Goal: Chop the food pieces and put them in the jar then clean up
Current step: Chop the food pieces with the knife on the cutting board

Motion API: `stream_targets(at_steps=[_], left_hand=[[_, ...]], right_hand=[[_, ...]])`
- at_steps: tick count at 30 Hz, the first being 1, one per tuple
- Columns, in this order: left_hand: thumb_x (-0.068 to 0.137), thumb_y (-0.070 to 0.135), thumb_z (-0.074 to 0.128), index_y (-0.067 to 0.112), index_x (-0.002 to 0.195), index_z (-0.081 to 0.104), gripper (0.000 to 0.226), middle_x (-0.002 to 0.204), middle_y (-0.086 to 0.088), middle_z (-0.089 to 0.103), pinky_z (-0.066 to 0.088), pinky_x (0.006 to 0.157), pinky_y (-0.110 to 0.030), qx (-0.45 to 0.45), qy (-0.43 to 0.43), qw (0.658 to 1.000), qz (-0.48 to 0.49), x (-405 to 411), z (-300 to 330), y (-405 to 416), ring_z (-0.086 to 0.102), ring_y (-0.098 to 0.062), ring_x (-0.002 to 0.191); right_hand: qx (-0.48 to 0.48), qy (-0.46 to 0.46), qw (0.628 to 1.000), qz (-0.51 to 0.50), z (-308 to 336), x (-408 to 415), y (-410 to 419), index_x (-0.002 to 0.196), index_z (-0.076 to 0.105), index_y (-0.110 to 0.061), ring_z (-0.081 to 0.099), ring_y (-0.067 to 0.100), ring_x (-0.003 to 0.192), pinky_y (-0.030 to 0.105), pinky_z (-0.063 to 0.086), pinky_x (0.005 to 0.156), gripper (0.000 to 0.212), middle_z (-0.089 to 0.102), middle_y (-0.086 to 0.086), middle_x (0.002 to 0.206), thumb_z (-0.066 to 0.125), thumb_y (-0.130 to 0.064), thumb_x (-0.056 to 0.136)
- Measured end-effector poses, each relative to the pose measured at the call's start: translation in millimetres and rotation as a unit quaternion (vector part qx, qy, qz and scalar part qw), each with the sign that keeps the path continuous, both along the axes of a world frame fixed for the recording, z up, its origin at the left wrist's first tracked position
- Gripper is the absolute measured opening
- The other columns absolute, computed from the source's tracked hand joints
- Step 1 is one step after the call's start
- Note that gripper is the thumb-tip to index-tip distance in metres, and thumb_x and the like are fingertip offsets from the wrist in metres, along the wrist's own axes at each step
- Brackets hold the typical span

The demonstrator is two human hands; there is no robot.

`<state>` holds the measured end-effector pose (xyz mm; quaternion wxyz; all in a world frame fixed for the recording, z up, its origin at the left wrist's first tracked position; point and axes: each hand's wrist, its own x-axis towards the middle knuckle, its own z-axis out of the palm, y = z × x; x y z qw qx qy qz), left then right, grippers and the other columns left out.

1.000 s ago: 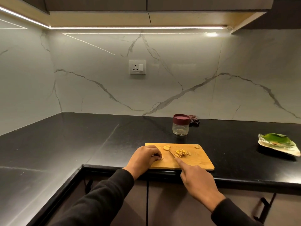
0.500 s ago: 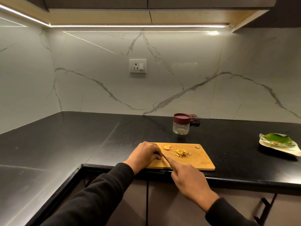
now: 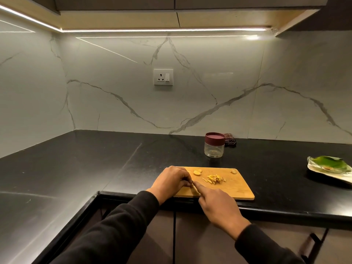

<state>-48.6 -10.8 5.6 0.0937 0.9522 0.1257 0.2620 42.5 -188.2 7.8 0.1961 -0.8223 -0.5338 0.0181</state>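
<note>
head: left hand (image 3: 172,182) curled, pinching a food piece on cutting board (image 3: 236,189) | right hand (image 3: 217,204) grips knife, forefinger along it | jar (image 3: 214,147) lidded behind board | risk: blade beside left fingertips, could nick

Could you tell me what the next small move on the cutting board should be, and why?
Probably one more cut through the piece pinched under the left hand, with the knife in the right hand. Both hands meet at the near left of the cutting board, thin strips already lie chopped, uncut slices remain, and the jar is lidded.
</note>
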Motion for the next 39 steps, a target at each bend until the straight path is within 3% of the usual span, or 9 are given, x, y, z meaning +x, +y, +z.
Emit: stream_targets(at_steps=[13,23,30,34,37,39], left_hand=[[0.093,0.023,0.069,0.023,0.104,0.075,0.013,0.104,0.007,0.072,0.054,0.09,-0.018,0.016,0.015,1.0,-0.002,2,3,0,0.066,-0.005,0.094],[0.093,0.02,0.07,0.02,0.101,0.075,0.01,0.101,0.006,0.072,0.056,0.087,-0.023,0.018,0.006,1.0,0.001,3,-2,2,0.065,-0.005,0.089],[0.09,0.016,0.072,0.019,0.106,0.066,0.017,0.097,0.006,0.07,0.057,0.082,-0.029,-0.006,-0.002,1.0,0.009,3,-2,2,0.065,-0.007,0.086],[0.092,0.02,0.07,0.022,0.109,0.073,0.017,0.107,0.007,0.07,0.056,0.089,-0.025,0.012,0.015,1.0,0.004,3,-2,2,0.065,-0.006,0.094],[0.094,0.023,0.068,0.026,0.111,0.076,0.019,0.114,0.009,0.068,0.055,0.091,-0.025,0.019,0.032,0.999,0.002,4,-2,1,0.065,-0.006,0.098],[0.095,0.024,0.067,0.029,0.115,0.075,0.022,0.119,0.01,0.064,0.054,0.092,-0.024,0.025,0.047,0.999,0.003,4,-3,2,0.064,-0.006,0.1]], right_hand=[[-0.001,0.009,1.0,0.008,-1,-2,-1,0.158,0.018,-0.043,0.058,0.009,0.086,0.029,0.055,0.079,0.055,0.064,-0.005,0.102,0.037,-0.035,0.107],[-0.024,0.013,1.0,0.004,1,-8,-15,0.159,0.012,-0.04,0.055,0.01,0.089,0.028,0.047,0.079,0.058,0.061,-0.005,0.102,0.037,-0.034,0.108],[-0.072,-0.07,0.995,-0.021,2,-18,-40,0.159,0.003,-0.044,0.049,0.016,0.082,0.031,0.04,0.073,0.061,0.051,-0.002,0.094,0.036,-0.032,0.108],[-0.121,-0.127,0.984,-0.037,5,-21,-45,0.158,-0.003,-0.044,0.054,0.02,0.081,0.034,0.039,0.071,0.072,0.054,0.002,0.094,0.042,-0.02,0.107],[-0.129,-0.137,0.982,-0.035,5,-20,-44,0.158,-0.003,-0.043,0.062,0.021,0.09,0.035,0.039,0.072,0.073,0.062,0.004,0.103,0.043,-0.019,0.107],[-0.126,-0.138,0.982,-0.037,4,-21,-44,0.158,-0.003,-0.043,0.059,0.02,0.085,0.034,0.039,0.072,0.072,0.058,0.003,0.097,0.043,-0.02,0.107]])
